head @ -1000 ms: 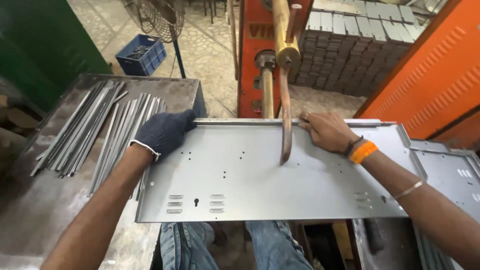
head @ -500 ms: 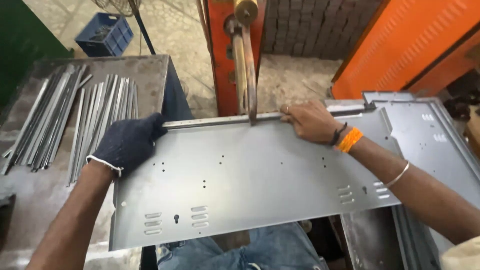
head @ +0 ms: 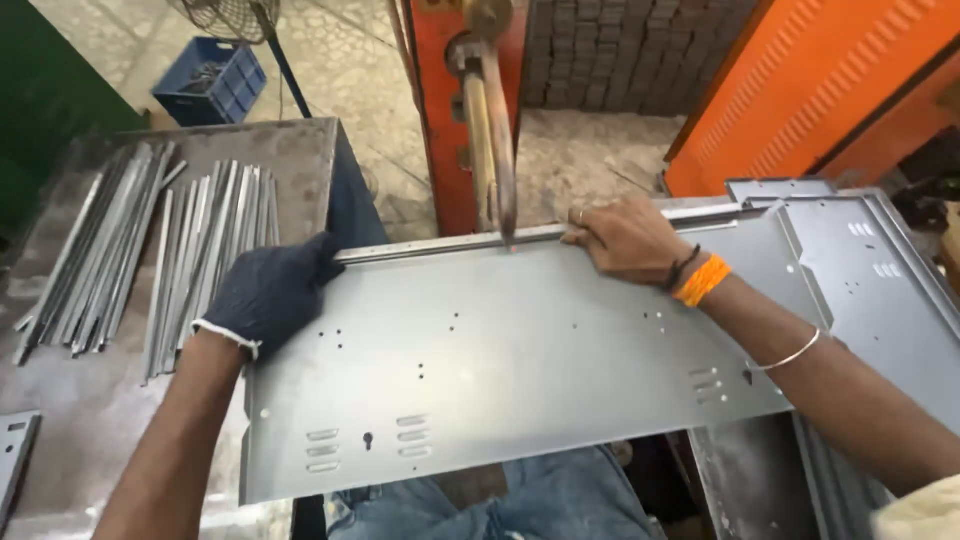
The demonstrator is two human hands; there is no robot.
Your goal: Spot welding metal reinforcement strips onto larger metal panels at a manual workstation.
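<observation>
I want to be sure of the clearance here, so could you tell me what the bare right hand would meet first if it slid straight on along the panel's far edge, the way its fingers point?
The right hand points left along the metal panel. It would probably meet the welding electrode arm first, though depth is unclear.

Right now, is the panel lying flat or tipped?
Roughly flat: the grey panel is held by the left hand and right hand.

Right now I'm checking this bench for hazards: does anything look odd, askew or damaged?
One mismatch: the left hand wears a dark glove while the right hand is bare on the sheet-metal panel, close to the welder's electrode arm. The panel sits tilted, overhanging the person's lap. The metal strips lie loosely fanned; nothing looks damaged.
</observation>
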